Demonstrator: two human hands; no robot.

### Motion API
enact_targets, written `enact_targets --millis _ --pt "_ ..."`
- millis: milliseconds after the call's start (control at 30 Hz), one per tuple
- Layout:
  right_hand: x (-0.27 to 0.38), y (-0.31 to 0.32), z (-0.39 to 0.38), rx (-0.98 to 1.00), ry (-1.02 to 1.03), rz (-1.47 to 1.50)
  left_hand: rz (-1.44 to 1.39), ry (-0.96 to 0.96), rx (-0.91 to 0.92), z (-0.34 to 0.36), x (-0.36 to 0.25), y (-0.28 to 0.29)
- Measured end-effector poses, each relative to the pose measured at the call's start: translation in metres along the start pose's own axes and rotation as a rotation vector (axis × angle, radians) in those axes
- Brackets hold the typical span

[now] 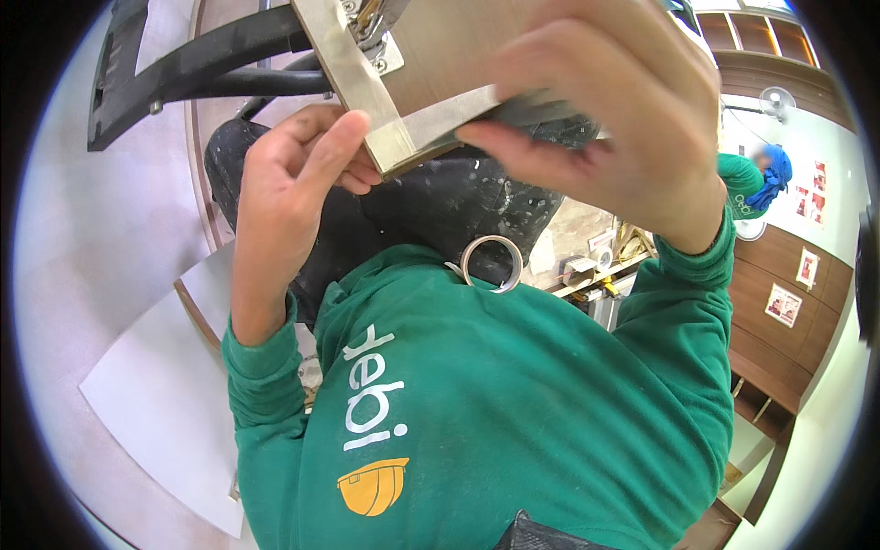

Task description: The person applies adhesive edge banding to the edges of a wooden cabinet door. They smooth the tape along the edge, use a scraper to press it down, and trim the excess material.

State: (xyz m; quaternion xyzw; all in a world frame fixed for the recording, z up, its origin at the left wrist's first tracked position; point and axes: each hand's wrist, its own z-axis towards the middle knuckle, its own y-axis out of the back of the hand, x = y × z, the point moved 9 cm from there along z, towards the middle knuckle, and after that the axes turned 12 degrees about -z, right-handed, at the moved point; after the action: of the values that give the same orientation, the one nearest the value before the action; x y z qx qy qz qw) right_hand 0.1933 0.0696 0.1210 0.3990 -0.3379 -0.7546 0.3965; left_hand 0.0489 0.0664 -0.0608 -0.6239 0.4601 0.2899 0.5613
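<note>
A brown wood-grain panel (449, 50) lies above my lap, its edges covered with pale strips of masking tape (332, 69) that meet at the near corner. My left hand (291, 179) grips that corner, thumb on top by the tape and fingers curled below. Over the near edge, my right hand (632, 110) is smeared by motion, pinching a thin, flat dark grey piece (527, 112) against the taped strip; its exact kind is unclear. A metal hinge (380, 46) is screwed to the panel. On my lap rests a roll of tape (516, 264).
A black curved metal frame (211, 69) stands at the upper left. White board pieces (165, 403) lie to the left. Tools and scraps (605, 275) are on the floor at right. Another person (747, 188) in green is farther off, near a fan (776, 103) and brown cabinets (779, 353).
</note>
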Motion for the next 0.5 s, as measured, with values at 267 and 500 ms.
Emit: enact_targets --millis 267,500 --pt "-0.044 0.035 -0.076 -0.113 -0.754 0.223 0.890 -0.867 0.035 -0.058 -0.077 -0.036" --pt "-0.034 0.028 -0.125 -0.142 -0.973 0.313 1.003 -0.934 0.190 -0.045 -0.069 -0.054"
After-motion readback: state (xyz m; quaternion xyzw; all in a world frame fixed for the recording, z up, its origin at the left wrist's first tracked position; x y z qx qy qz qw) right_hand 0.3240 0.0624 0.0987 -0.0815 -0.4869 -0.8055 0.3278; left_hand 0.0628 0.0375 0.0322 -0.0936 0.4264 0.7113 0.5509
